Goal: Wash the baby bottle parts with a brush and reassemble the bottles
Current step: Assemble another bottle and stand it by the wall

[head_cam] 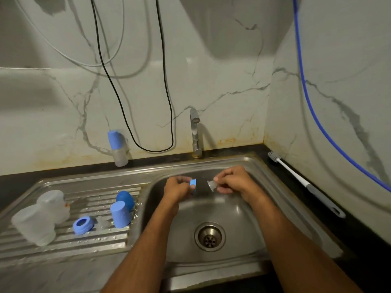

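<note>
Marble-veined walls close in a corner behind a steel sink point(243, 161) with a ribbed drainboard point(63, 248) running off to its left. Over the basin, near its back edge, the left hand point(177, 188) pinches a blue collar ring point(193, 183) on edge, and the right hand point(231, 179) pinches a clear teat point(211, 185); the two parts sit just apart, facing each other, as if about to be pushed together. No water shows at the tap point(195, 132).

Both pieces look wet, and that is the worry: a slick teat held only at its edge could pop out and drop toward the open drain point(209, 236) directly below. Pressing it in crooked would leave it unseated and leaking later.

On the drainboard, two clear bottle bodies point(40, 216) stand upside down near the left edge, with a second ring point(83, 224), another teat point(102, 223) and two blue caps point(121, 210) toward the basin side. The caps stand close to the basin's lip, so a careless elbow could knock them in. One assembled bottle point(118, 148) stands at the back wall. The brush point(304, 182) lies on the dark counter along the right wall, out of the way.
</note>
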`<act>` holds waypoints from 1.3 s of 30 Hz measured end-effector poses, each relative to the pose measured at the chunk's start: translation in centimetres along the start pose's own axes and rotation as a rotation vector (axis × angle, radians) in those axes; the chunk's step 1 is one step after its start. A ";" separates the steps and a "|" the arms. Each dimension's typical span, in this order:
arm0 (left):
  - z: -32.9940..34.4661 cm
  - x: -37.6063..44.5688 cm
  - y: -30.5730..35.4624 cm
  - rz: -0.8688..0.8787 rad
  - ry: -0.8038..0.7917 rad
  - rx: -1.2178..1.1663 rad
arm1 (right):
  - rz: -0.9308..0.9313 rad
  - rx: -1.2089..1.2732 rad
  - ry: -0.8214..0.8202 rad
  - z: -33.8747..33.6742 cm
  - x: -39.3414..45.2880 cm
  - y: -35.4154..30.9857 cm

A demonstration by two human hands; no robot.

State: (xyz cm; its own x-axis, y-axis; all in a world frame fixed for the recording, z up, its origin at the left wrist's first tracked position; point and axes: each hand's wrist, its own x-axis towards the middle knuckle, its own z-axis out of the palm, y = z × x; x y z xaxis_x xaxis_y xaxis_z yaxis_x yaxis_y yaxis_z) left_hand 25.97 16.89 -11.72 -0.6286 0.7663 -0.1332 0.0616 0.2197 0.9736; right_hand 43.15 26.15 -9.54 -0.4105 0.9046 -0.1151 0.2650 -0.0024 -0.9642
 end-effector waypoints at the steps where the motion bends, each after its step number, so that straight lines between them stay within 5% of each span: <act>1: -0.1 -0.3 -0.3 -0.044 -0.022 -0.110 | -0.002 0.117 0.006 0.2 0.0 0.4; 5: -0.8 0.2 -1.9 -0.162 -0.055 -0.393 | 0.070 0.422 -0.038 0.8 0.3 1.3; 10: -0.7 1.0 -1.5 -0.167 -0.109 -0.542 | 0.058 0.498 -0.101 1.1 0.4 0.7; 32: -0.2 0.0 -1.8 -0.064 -0.180 -0.466 | 0.022 0.439 -0.171 2.8 -0.7 1.6; 39: -0.1 0.1 -1.7 -0.049 -0.167 -0.444 | -0.050 0.282 -0.044 3.5 -0.3 1.6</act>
State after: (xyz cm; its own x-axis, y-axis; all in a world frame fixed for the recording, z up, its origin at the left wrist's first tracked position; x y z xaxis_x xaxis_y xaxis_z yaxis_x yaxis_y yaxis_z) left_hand 25.77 16.50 -13.39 -0.4871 0.8559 -0.1736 -0.3249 0.0068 0.9457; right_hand 40.67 24.43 -11.89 -0.4559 0.8872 -0.0702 -0.0070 -0.0825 -0.9966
